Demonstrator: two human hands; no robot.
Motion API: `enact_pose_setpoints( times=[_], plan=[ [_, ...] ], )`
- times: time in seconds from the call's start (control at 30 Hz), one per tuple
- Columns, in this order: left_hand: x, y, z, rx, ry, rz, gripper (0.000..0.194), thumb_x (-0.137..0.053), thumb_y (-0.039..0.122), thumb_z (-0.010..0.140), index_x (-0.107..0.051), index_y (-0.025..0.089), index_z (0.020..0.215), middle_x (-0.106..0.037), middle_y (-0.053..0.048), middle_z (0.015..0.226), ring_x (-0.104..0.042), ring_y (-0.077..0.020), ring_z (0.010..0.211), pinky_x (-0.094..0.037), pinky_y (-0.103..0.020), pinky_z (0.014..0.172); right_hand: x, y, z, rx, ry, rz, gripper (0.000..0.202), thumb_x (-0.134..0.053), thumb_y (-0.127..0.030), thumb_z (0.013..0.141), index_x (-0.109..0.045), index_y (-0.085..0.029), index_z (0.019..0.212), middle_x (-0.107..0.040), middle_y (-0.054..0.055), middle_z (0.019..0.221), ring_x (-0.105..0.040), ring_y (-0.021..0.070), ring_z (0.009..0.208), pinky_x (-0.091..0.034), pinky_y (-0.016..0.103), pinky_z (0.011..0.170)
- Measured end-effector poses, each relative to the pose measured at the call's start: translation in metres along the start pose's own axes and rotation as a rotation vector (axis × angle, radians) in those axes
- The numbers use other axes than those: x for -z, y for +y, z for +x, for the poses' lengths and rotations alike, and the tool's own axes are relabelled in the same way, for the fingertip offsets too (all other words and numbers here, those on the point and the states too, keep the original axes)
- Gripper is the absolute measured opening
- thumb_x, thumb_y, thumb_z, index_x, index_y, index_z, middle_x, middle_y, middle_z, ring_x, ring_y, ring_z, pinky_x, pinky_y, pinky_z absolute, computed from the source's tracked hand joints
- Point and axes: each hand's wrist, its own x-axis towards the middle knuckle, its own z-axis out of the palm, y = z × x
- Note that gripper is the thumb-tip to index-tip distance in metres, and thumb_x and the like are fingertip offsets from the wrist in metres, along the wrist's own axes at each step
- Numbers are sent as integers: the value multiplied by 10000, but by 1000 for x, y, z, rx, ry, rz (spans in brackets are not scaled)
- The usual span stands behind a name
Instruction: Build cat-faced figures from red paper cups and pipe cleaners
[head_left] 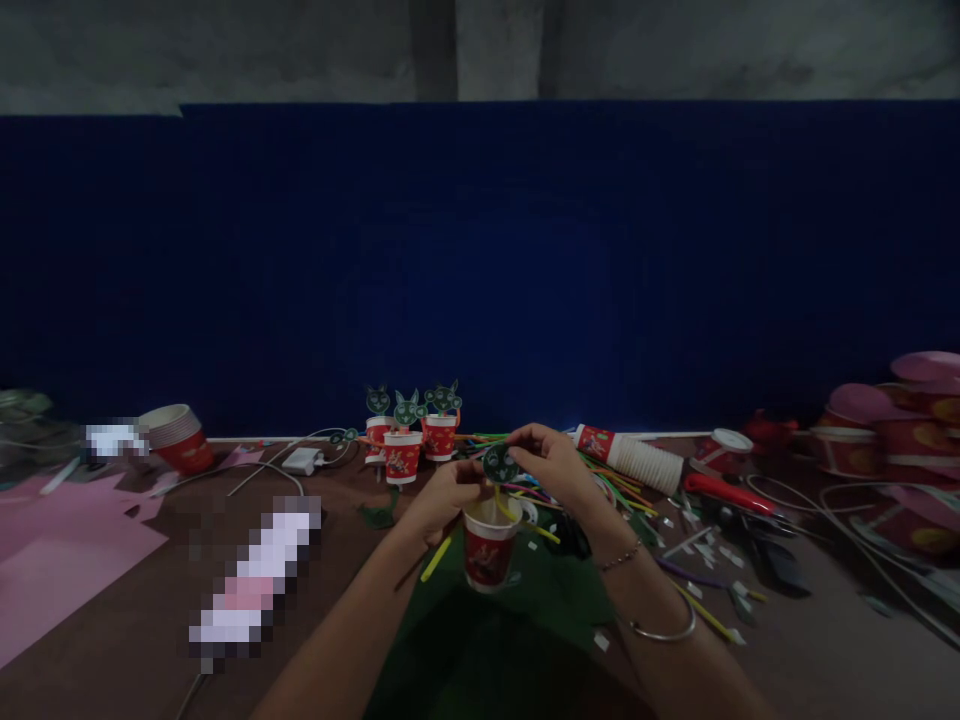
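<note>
A red and white paper cup stands upright on a dark green sheet, with yellow stems sticking out at both sides. Just above its rim is a dark green animal-face cutout. My right hand pinches the cutout at its upper right. Close to the cutout's left side and the cup's rim, my left hand has its fingers bent together; what they hold, if anything, is hidden.
Finished-looking cup figures stand behind. Stacked cups, a red-handled tool and paper scraps lie right. At left are pink paper, more stacked cups and a white charger with cables.
</note>
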Motion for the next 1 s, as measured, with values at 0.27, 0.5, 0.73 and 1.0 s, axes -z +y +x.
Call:
enact_pose_setpoints(
  times=[0.27,0.5,0.73,1.0],
  plan=[
    [-1,-2,1,-6,-23,-17,344,-749,105,499,-665,103,833,-700,-50,732,-637,-167,670,-462,-270,693,-4,5,0,-12,7,15,150,-576,-251,671,-603,-161,787,-613,11,681,-567,136,629,-453,255,582],
    [2,-4,4,-14,-8,-17,370,-725,76,504,-669,96,869,-707,-68,774,-645,-176,704,-467,-265,692,-7,8,1,-21,11,30,148,-583,-252,665,-590,-164,783,-608,2,672,-568,134,623,-455,254,585],
    [-1,-1,1,-6,-25,-37,405,-711,71,514,-668,100,915,-712,-72,793,-650,-194,728,-470,-277,699,-7,7,0,-25,17,14,139,-585,-253,665,-587,-166,775,-610,7,690,-560,129,601,-461,256,577],
    [-1,3,-2,21,-63,-22,404,-740,112,546,-659,108,942,-713,-74,794,-650,-182,698,-472,-269,691,-7,6,0,21,17,-55,111,-569,-238,680,-587,-172,767,-598,2,677,-555,131,618,-460,254,584]
  ],
)
